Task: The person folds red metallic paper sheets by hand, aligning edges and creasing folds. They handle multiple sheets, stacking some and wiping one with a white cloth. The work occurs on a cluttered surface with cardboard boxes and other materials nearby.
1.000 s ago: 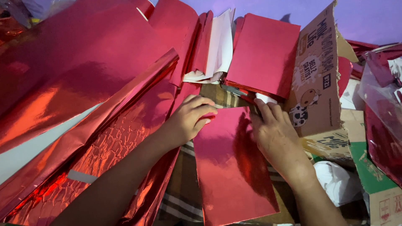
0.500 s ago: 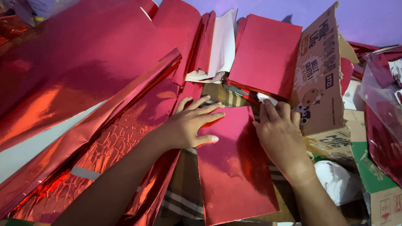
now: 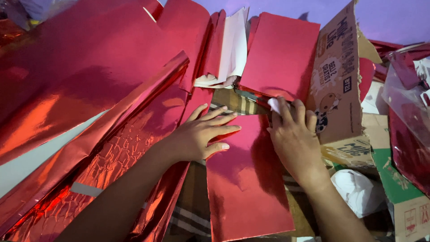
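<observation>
Lying flat in the middle of the view, one glossy red foil panel (image 3: 244, 179) is pressed down by two hands. The left hand (image 3: 197, 136) is laid palm-down on the panel's upper left edge, fingers spread wide and straight, nothing gripped. The right hand (image 3: 293, 134) is set on the panel's upper right corner, fingers curled narrow over a small white scrap (image 3: 274, 105); whether the scrap is pinched cannot be told. One more flat red panel (image 3: 280, 56) is seen propped behind the hands. At least two long crinkled red foil sheets (image 3: 103, 148) are spread to the left. One printed cardboard box (image 3: 338, 76) stands just right of the right hand, touching it. One crumpled white wad (image 3: 358, 190) lies near the right forearm. One plaid surface (image 3: 190, 210) shows beneath the panel.
</observation>
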